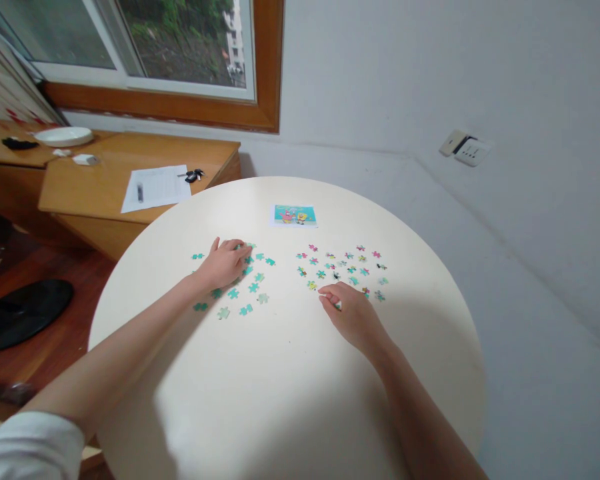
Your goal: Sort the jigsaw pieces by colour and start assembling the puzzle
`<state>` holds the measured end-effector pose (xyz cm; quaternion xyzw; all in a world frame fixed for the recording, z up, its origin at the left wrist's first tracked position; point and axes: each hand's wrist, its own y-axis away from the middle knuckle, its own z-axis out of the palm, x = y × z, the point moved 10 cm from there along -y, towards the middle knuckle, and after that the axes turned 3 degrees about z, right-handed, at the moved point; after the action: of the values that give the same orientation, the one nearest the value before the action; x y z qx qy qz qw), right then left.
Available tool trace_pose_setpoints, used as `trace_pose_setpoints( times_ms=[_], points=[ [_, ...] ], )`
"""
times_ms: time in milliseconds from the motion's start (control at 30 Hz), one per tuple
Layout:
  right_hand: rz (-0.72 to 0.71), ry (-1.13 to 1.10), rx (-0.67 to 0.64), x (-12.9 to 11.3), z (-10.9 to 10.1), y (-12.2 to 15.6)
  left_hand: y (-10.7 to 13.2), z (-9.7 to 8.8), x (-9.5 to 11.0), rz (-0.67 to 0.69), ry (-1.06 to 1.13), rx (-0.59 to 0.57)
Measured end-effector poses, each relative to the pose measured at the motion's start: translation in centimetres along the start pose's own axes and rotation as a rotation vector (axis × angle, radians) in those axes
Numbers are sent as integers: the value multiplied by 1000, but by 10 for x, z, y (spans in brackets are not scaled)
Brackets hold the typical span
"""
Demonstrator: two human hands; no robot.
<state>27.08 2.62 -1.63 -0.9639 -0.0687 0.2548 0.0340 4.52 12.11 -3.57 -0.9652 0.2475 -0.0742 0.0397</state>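
Observation:
My left hand [225, 264] lies palm down over a loose group of teal jigsaw pieces on the left of the table. One finger sticks out to the side, and the other fingertips reach a teal puzzle piece [251, 247]. Some pieces are hidden beneath the hand. My right hand [349, 308] is closed, thumb and fingers curled together, at the near edge of a group of multicoloured jigsaw pieces [365, 271]. Whatever is between its fingertips cannot be made out. A yellow-green piece [312, 285] lies just beyond its fingers. Behind both groups lies a picture card [295, 215] with cartoon figures.
The pieces lie on a round white table [260, 387]. Against its far left side stands a wooden desk [105, 173] with a paper sheet [157, 189], keys [195, 175] and a white dish [65, 137]. A wall with a socket [473, 153] rises at the right.

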Motion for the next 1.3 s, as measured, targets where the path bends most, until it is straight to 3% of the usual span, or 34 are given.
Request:
trace_pose_setpoints(
  times_ms=[200,633,833,1000,1167,1300],
  points=[
    [-34,-18,21,-2,-2,1,1,-9,-13,-62,44,47],
    [-65,-40,54,-2,-3,1,26,-27,-54,-162,68,68],
    [-67,-42,52,-2,-2,1,48,-17,-34,-45,65,-62],
    [-47,-27,26,-3,0,2,56,0,-32,-89,40,-190],
    [-49,-8,14,-4,1,1,50,-2,-34,-116,34,-163],
    [-61,-18,27,-3,1,1,55,-5,-22,-62,30,-119]
  ],
)
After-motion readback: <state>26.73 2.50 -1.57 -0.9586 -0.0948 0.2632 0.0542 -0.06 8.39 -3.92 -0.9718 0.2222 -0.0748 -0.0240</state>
